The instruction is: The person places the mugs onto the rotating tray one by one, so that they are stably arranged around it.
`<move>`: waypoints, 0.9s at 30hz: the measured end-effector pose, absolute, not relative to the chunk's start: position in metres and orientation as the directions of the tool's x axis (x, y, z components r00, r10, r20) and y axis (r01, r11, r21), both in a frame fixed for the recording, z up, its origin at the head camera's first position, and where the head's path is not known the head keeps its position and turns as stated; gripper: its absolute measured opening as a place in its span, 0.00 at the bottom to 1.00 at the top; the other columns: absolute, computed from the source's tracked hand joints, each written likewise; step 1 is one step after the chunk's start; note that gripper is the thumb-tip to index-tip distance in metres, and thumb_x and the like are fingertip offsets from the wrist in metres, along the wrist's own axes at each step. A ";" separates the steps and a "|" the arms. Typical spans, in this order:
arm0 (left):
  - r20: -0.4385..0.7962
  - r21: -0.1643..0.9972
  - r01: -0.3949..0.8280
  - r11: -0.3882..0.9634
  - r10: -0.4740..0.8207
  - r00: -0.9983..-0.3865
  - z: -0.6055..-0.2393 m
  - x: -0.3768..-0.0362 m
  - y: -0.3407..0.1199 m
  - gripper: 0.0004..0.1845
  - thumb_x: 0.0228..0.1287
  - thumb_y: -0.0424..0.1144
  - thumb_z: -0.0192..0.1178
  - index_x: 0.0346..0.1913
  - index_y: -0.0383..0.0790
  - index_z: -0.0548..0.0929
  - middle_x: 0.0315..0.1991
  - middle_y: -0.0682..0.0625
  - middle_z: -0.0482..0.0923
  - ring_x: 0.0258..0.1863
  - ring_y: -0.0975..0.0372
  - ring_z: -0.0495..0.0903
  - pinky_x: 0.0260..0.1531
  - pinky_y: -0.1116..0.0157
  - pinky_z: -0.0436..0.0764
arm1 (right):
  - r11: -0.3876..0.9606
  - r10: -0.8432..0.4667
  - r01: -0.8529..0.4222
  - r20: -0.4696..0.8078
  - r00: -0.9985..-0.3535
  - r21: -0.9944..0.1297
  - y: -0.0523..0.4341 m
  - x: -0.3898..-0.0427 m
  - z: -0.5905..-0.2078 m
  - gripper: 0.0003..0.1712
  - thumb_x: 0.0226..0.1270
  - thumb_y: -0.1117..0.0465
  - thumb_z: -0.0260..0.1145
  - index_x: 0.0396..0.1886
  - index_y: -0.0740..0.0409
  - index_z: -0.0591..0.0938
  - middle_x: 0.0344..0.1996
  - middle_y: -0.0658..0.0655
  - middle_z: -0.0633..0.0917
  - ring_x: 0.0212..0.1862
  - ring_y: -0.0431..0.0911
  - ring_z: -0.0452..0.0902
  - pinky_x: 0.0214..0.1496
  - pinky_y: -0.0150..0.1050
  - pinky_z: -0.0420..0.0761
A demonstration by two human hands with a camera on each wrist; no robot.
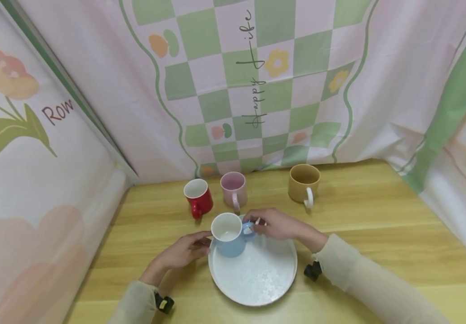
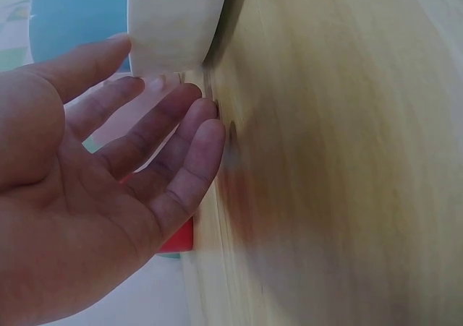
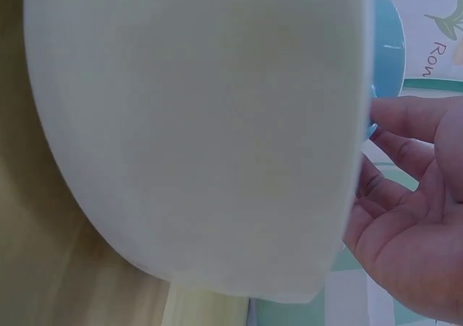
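A light blue mug [image 1: 231, 245] with a white inside stands upright at the far left part of a round white tray [image 1: 257, 279]. My right hand [image 1: 275, 223] pinches the mug's handle; in the right wrist view the tray's side covers most of the mug [image 3: 389, 48]. On the other side, my left hand [image 1: 187, 249] is by the tray's left rim, its fingers loosely bent and holding nothing. In the left wrist view the thumb [image 2: 94, 64] is right at the tray's edge, with the other fingers spread below it.
Behind the tray stand a red mug [image 1: 201, 201], a pink mug [image 1: 235, 191] and, farther right, a mustard-brown mug [image 1: 301, 186] with a white handle. The wooden table [image 1: 378, 234] ends at a printed curtain [image 1: 273, 90] at the back and a cloth wall [image 1: 55, 189] at left.
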State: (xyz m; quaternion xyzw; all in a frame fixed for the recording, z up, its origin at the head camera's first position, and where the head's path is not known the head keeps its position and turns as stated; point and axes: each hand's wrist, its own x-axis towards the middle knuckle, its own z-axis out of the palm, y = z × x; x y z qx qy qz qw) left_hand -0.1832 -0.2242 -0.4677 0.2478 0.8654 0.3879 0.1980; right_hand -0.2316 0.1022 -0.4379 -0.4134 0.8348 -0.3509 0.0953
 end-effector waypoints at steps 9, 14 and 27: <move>-0.157 0.774 0.266 0.575 0.581 -0.799 -0.470 -0.183 -0.225 0.26 0.75 0.43 0.55 0.73 0.46 0.68 0.59 0.45 0.81 0.60 0.53 0.79 0.65 0.50 0.77 | 0.440 -0.754 -0.552 0.042 -0.655 -0.708 0.100 -0.237 -0.432 0.14 0.73 0.65 0.58 0.54 0.54 0.81 0.36 0.60 0.86 0.33 0.44 0.79 0.32 0.30 0.80; -0.144 0.785 0.274 0.556 0.594 -0.791 -0.469 -0.181 -0.224 0.28 0.75 0.42 0.56 0.74 0.43 0.67 0.59 0.42 0.81 0.60 0.50 0.79 0.64 0.50 0.77 | 0.460 -0.746 -0.551 0.033 -0.665 -0.697 0.100 -0.238 -0.432 0.14 0.73 0.64 0.59 0.54 0.50 0.82 0.45 0.53 0.87 0.43 0.45 0.82 0.37 0.30 0.82; -0.138 0.787 0.292 0.544 0.615 -0.776 -0.468 -0.181 -0.226 0.29 0.75 0.42 0.56 0.75 0.41 0.64 0.59 0.41 0.80 0.60 0.49 0.79 0.64 0.50 0.77 | 0.475 -0.701 -0.448 -0.017 -0.713 -0.757 0.113 -0.244 -0.434 0.18 0.74 0.64 0.57 0.61 0.55 0.77 0.50 0.58 0.84 0.40 0.44 0.81 0.36 0.34 0.84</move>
